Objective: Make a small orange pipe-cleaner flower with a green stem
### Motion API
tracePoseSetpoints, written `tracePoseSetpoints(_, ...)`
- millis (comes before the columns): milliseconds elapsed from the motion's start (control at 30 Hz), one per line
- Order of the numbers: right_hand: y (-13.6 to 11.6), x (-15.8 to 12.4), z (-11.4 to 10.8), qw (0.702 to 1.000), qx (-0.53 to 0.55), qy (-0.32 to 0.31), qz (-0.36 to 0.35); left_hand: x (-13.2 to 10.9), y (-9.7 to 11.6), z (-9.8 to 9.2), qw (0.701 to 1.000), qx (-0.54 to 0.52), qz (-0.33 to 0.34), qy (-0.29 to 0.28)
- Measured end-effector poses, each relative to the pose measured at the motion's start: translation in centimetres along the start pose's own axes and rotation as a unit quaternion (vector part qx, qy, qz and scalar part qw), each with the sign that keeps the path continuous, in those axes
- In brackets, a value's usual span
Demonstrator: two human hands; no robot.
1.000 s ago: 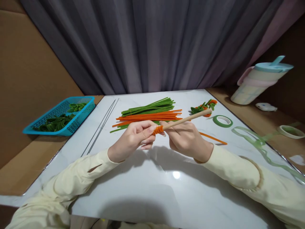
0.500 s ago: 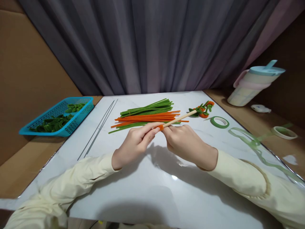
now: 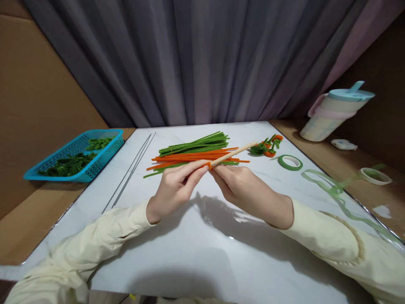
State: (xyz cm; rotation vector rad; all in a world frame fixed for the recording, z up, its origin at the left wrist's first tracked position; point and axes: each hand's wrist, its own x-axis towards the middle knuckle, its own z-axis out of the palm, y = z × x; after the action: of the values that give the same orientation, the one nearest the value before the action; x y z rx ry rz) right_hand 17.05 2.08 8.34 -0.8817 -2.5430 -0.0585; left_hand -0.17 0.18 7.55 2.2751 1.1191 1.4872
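Note:
Above the middle of the table, both hands meet at a wooden stick (image 3: 236,153) that slants up to the right. An orange pipe cleaner (image 3: 209,165) is wrapped around its lower end. My left hand (image 3: 174,185) is closed, with thumb and forefinger pinching the orange pipe cleaner at the stick's end. My right hand (image 3: 251,192) is closed with its fingertips on the stick just beside the wrap; the fingers' undersides are hidden. Behind the hands lie a row of loose orange pipe cleaners (image 3: 193,156) and a bundle of green pipe cleaners (image 3: 196,144).
A blue basket (image 3: 84,174) with coiled green pieces stands left, beside thin dark wires (image 3: 128,171). Small orange-and-green pipe-cleaner pieces (image 3: 268,145) lie at right, near green tape (image 3: 290,163), a loose green ribbon (image 3: 324,179), a whitish roll (image 3: 375,176) and a tumbler (image 3: 329,114).
Both hands have shifted slightly to the left with the stick and the orange pipe cleaner. The right fingers have straightened a little along the stick.

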Motion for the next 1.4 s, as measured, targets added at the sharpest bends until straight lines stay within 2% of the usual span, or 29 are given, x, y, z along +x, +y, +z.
tracePoseSetpoints(167,-0.1,-0.3,-0.7,0.995,-0.078,-0.033,-0.054,0.2,-0.1,-0.1,1.000,0.017,-0.008,0.004)
tracePoseSetpoints(300,-0.2,-0.5,-1.5,0.981,-0.168,-0.062,-0.074,0.3,-0.2,0.0,0.999,0.038,0.029,0.001)
tracePoseSetpoints(433,-0.1,-0.7,-2.5,0.956,-0.268,-0.056,-0.107,0.3,-0.3,0.2,0.996,0.060,0.071,-0.008)
tracePoseSetpoints(533,-0.1,-0.9,-3.0,0.939,-0.312,-0.034,-0.139,0.3,-0.2,0.2,0.992,0.072,0.096,-0.033)
tracePoseSetpoints(667,-0.3,-1.0,-2.8,0.936,-0.319,-0.032,-0.142,0.1,0.1,0.1,0.981,0.111,0.115,-0.112)
tracePoseSetpoints(833,-0.1,-0.8,-2.6,0.949,-0.264,-0.103,-0.140,0.1,0.3,-0.4,0.942,0.188,0.128,-0.247)
tracePoseSetpoints(967,0.3,-0.5,-3.6,0.953,-0.177,-0.208,-0.129,0.3,0.8,-0.9,0.904,0.198,0.164,-0.343)
tracePoseSetpoints(1067,0.8,-0.1,-4.3,0.945,-0.079,-0.289,-0.135,0.3,1.3,-1.1,0.876,0.191,0.189,-0.401)
tracePoseSetpoints(1167,1.9,0.5,-4.1,0.932,0.042,-0.327,-0.153,0.2,1.4,-1.2,0.862,0.177,0.205,-0.428)
tracePoseSetpoints(1267,3.0,0.8,-3.3,0.907,0.162,-0.354,-0.163,0.1,1.3,-1.2,0.860,0.160,0.207,-0.439)
tracePoseSetpoints(1400,3.7,1.1,-2.4,0.876,0.248,-0.381,-0.161,-0.1,1.2,-1.0,0.862,0.136,0.185,-0.452)
